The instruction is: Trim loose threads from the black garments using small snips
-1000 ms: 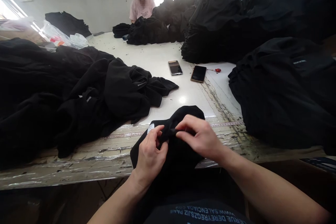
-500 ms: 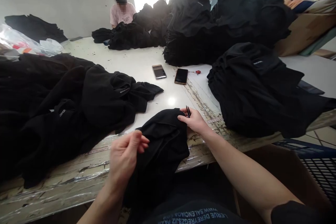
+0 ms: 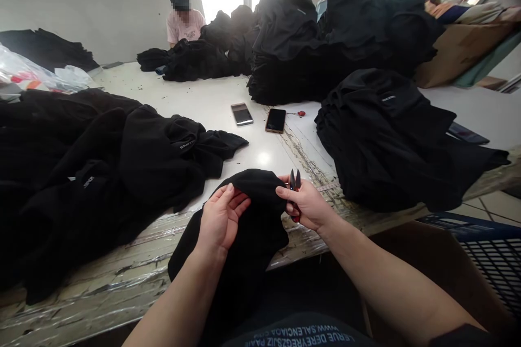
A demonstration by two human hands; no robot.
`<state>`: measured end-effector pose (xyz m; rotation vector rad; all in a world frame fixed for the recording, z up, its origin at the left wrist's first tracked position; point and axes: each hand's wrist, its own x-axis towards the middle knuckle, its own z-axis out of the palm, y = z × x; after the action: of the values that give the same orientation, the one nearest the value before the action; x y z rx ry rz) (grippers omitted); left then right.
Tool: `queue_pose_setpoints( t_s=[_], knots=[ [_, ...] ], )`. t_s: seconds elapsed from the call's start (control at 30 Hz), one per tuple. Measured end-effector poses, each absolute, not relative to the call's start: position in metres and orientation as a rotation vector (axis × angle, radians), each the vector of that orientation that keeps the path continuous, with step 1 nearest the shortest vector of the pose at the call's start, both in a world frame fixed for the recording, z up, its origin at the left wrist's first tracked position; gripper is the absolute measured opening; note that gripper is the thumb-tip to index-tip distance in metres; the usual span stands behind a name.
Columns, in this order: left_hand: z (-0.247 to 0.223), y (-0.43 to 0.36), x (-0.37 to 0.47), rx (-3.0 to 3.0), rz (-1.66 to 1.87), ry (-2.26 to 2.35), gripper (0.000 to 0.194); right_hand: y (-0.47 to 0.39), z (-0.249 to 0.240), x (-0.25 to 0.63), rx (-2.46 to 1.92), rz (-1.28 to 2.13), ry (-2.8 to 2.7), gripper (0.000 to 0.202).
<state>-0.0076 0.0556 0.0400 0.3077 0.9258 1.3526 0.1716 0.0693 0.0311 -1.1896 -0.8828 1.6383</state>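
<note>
A black garment (image 3: pixel 252 211) lies bunched at the table's front edge and hangs down towards my lap. My left hand (image 3: pixel 222 219) is at its left side, palm turned inward, thumb and fingers closed on the upper part of the cloth. In my right hand (image 3: pixel 309 203) is a pair of thread snips (image 3: pixel 295 181) with dark blades pointing up and a red handle partly hidden in the palm. The thumb and forefinger of that same hand pinch the garment's right edge.
Black garments lie heaped on the left (image 3: pixel 154 146) and stacked on the right (image 3: pixel 374 135). Two phones (image 3: pixel 242 114) (image 3: pixel 275 120) rest mid-table. Taller black stacks (image 3: pixel 285 38) stand behind; a person (image 3: pixel 185 24) is at the far side. A blue crate (image 3: pixel 480 249) sits low right.
My left hand has moved right and up onto the cloth, its palm now showing. The right hand has turned, so more of the snips shows. The view has shifted slightly.
</note>
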Motion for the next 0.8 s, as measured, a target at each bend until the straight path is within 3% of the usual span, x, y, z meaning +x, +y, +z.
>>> queue_pose_setpoints(
  t_s=[0.13, 0.3, 0.37, 0.5, 0.8],
  knots=[
    [0.043, 0.06, -0.004, 0.292, 1.359, 0.916, 0.018, 0.071, 0.029, 0.175, -1.311, 1.531, -1.162, 0.042],
    [0.041, 0.056, 0.003, 0.393, 1.397, 0.953, 0.021, 0.073, 0.05, 0.187, -1.49, 0.637, -1.752, 0.037],
    [0.039, 0.049, 0.008, 0.495, 1.41, 0.981, 0.021, 0.07, 0.065, 0.187, -1.425, 0.459, -1.834, 0.029],
    [0.037, 0.032, 0.015, 0.667, 1.409, 1.025, 0.019, 0.061, 0.085, 0.175, -1.224, 0.525, -1.993, 0.014],
    [0.035, 0.018, 0.014, 0.776, 1.363, 1.018, 0.017, 0.055, 0.08, 0.156, -1.14, 0.697, -2.059, 0.016]
  ],
)
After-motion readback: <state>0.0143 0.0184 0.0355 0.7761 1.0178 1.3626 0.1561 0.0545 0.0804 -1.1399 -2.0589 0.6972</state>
